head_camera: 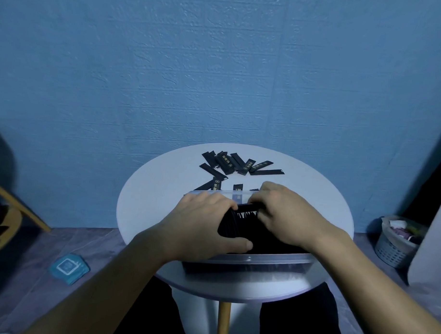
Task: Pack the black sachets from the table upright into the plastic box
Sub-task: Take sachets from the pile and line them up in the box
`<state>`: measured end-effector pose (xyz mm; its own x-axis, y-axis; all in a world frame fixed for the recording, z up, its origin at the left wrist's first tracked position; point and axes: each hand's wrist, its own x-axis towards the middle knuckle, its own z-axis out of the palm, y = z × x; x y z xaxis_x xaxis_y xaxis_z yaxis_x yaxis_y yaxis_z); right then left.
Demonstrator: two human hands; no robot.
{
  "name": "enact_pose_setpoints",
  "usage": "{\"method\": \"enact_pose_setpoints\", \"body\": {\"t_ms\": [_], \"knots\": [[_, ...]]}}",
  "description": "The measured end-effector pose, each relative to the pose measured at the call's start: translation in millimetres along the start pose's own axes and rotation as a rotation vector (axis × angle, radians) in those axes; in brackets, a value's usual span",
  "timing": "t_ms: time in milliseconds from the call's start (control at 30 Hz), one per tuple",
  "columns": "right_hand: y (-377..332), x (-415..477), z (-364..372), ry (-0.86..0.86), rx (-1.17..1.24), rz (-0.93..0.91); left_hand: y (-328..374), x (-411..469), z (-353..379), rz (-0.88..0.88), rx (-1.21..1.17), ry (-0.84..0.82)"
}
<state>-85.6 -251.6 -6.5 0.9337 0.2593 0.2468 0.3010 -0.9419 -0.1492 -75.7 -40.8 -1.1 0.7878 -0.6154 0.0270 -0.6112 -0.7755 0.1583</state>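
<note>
Head view, looking down: both hands reach into a clear plastic box (273, 259) at the near edge of a round white table (151, 197). The left hand (207, 224) clasps a bundle of upright black sachets (245, 219) inside it; the right hand (290, 214) pinches the bundle's top with curled fingers. Loose sachets (237, 165) lie scattered beyond the box.

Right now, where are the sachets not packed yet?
In the head view, the loose black sachets lie on the far side of the round table, just behind the plastic box.
</note>
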Motion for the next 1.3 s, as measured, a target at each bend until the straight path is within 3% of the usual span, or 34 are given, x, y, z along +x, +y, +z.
{"method": "enact_pose_setpoints", "body": {"t_ms": [133, 400, 600, 667, 767, 833, 1300], "knots": [[4.5, -0.7, -2.8, 0.123, 0.174, 0.021, 0.2, 0.2, -0.5, -0.001, 0.012, -0.001], [-3.4, -15.5, -22.5, 0.244, 0.81, 0.173, -2.7, 0.6, 0.7, 0.023, -0.016, 0.021], [-5.4, -14.6, -22.7, 0.304, 0.855, 0.35, -1.3, -0.1, -0.1, 0.006, 0.002, -0.004], [-6.8, -14.3, -24.7, 0.219, 0.788, 0.401, -1.5, 0.0, 0.1, 0.006, 0.005, -0.011], [-14.8, -15.2, -27.9, -0.079, 0.705, 0.399, -2.7, 1.5, 1.6, 0.008, 0.015, -0.003], [-18.7, -14.4, -25.7, -0.192, 0.686, 0.371, -3.8, 2.1, 2.4, 0.008, 0.01, 0.007], [-24.1, -19.4, -22.2, -0.228, 0.873, 0.324, -3.7, 1.1, 1.6, 0.014, -0.002, 0.017]]}}
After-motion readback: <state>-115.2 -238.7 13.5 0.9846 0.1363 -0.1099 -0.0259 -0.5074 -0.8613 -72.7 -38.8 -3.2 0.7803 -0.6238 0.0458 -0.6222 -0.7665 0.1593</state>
